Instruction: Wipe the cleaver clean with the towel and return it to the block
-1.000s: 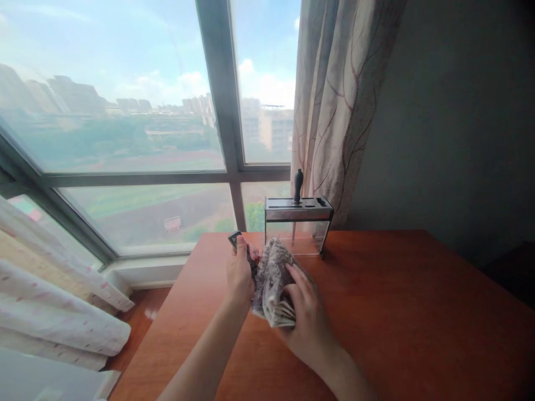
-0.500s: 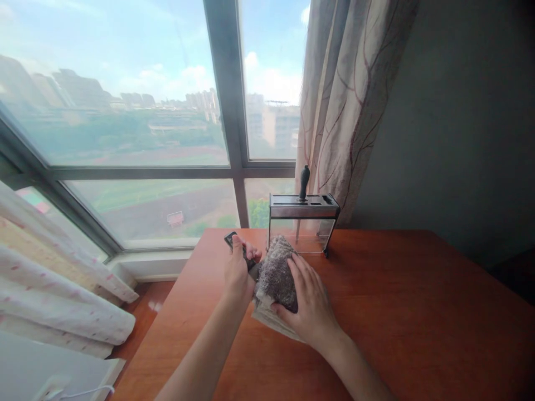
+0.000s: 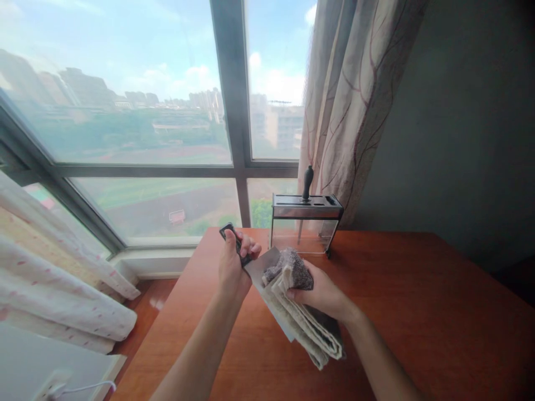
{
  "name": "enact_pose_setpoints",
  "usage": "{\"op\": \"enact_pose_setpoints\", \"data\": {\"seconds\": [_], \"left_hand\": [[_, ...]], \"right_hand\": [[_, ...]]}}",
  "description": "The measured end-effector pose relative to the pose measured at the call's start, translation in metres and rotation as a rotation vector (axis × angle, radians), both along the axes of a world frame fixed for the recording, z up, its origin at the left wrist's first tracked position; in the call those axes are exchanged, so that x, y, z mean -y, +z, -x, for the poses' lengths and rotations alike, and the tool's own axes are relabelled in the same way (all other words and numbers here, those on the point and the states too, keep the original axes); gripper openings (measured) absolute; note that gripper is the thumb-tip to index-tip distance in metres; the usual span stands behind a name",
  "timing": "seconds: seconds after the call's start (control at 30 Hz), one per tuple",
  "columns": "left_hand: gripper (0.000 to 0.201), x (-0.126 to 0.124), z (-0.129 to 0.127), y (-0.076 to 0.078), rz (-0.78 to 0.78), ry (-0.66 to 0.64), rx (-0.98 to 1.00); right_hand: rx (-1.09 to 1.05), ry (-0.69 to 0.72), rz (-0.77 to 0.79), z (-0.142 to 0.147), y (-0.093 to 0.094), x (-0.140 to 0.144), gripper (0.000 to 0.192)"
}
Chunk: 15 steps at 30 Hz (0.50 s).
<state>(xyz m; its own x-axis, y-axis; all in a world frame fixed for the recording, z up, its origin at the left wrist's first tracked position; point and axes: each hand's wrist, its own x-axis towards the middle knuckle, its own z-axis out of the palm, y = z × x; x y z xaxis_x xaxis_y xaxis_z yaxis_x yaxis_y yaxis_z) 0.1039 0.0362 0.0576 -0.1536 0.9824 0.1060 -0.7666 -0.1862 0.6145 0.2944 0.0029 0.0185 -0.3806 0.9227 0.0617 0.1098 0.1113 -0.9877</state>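
- Right hand (image 3: 324, 289): closed on the folded cloth (image 3: 307, 317), which lies against the knife blade (image 3: 258, 272). Hazard: fingers could be cut if the cloth slips or bunches. Cutting-edge side cannot be told.
- Cloth: loose layers hang toward the person over the tabletop (image 3: 401, 312). Hazard: a trailing fold could snag on the blade.
- Left hand (image 3: 234, 264): gripping the black handle (image 3: 231, 234), blade slanting toward the person. Hazard: a slack grip could let the blade twist or drop.
- Knife block (image 3: 307, 211): upright beyond both hands, holding another knife (image 3: 308, 182). Hazard: a wide swing could strike it.
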Motion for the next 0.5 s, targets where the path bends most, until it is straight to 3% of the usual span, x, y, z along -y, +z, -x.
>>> {"op": "enact_pose_setpoints", "data": {"seconds": [0.13,0.37,0.5], "left_hand": [[0.039,0.003,-0.007,0.001,0.033,-0.038,-0.065],[0.034,0.005,0.002,-0.012,0.036,0.214,-0.575],[0.043,0.007,0.004,-0.017,0.030,0.268,-0.756]], "right_hand": [[-0.101,-0.002,0.025,0.007,-0.001,-0.004,0.052],[-0.161,-0.121,0.041,0.016,-0.002,0.001,0.051],[-0.178,-0.146,0.031,0.019,0.000,0.002,0.045]]}}
